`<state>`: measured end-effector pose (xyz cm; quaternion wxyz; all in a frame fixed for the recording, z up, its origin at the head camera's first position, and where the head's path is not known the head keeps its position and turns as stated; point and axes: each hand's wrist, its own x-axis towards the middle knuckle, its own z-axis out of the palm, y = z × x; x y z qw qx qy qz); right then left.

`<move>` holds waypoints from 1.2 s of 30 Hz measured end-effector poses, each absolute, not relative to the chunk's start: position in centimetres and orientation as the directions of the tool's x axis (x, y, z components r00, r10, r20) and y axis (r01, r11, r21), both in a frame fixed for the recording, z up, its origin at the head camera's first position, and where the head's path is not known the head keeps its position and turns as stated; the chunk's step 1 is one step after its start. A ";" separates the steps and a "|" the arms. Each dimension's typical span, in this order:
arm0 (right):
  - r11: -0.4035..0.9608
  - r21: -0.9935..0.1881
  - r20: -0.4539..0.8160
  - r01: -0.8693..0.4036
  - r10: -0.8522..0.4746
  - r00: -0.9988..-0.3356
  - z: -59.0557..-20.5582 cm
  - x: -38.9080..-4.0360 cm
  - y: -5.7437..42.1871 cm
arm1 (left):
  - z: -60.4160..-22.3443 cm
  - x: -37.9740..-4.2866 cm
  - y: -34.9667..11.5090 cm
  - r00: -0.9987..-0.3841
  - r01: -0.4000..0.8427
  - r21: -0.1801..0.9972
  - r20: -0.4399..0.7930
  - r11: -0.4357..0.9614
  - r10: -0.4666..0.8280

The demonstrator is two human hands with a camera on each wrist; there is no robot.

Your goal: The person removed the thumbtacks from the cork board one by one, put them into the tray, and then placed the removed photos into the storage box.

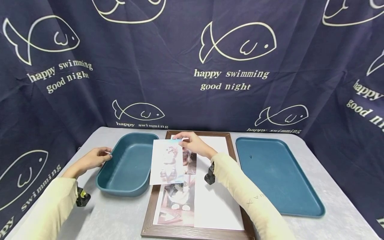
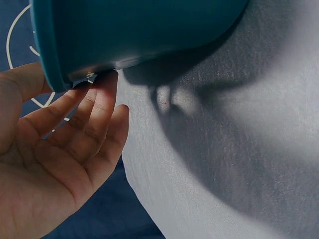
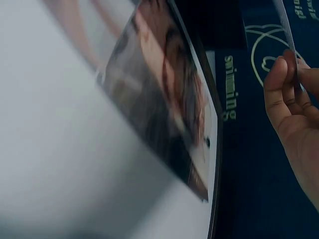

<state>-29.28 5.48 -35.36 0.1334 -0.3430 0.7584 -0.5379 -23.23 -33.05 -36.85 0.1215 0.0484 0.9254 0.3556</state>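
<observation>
On the table (image 1: 111,215), the bin (image 1: 129,166) is sitting at nine o'clock from the frame (image 1: 192,232), the tray (image 1: 279,180) at three — inside, one photo (image 1: 177,213) is lying at eight, another photo (image 1: 190,163) at eleven, partly behind a held print (image 1: 166,163)

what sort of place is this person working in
Probably a makeshift indoor work booth, though little beyond it shows: a dark fish-print curtain closes off the back and sides of a pale table, where a brown frame lies.

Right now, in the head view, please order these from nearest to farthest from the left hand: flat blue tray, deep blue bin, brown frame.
1. Deep blue bin: left, touching the left hand.
2. Brown frame: in the middle.
3. Flat blue tray: far right.
</observation>
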 end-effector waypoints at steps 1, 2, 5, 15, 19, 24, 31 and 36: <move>0.184 -0.909 0.163 -0.373 -0.668 -0.726 -35.3 -29.2 5.1 | -36.9 -23.2 -33.1 -0.966 0.004 0.669 -0.190 0.743 0.176; 0.182 -0.911 0.159 -0.369 -0.671 -0.724 -35.2 -29.1 4.7 | -36.9 -23.2 -33.1 -0.966 0.003 0.669 -0.190 0.743 0.175; 0.185 -0.912 0.150 -0.365 -0.677 -0.720 -35.0 -28.7 3.5 | -37.1 -23.2 -33.2 -0.967 0.001 0.668 -0.190 0.744 0.172; 0.173 -0.894 0.198 -0.412 -0.673 -0.712 -37.1 -29.9 -0.3 | -37.2 -23.2 -33.2 -0.967 -0.004 0.659 -0.196 0.752 0.166; 0.153 -0.900 0.212 -0.409 -0.667 -0.714 -37.0 -30.0 -1.2 | -37.1 -23.3 -33.2 -0.966 -0.008 0.655 -0.199 0.755 0.163; 0.133 -0.921 0.203 -0.367 -0.639 -0.742 -37.0 -30.3 -2.1 | -37.2 -23.4 -33.2 -0.965 -0.016 0.649 -0.209 0.761 0.158; 0.121 -0.942 0.182 -0.313 -0.599 -0.780 -37.3 -30.9 -3.2 | -37.1 -23.5 -33.1 -0.965 -0.018 0.644 -0.212 0.765 0.155; 0.118 -0.947 0.180 -0.300 -0.578 -0.796 -37.4 -31.0 -4.2 | -37.0 -23.5 -33.0 -0.964 -0.021 0.640 -0.216 0.768 0.153</move>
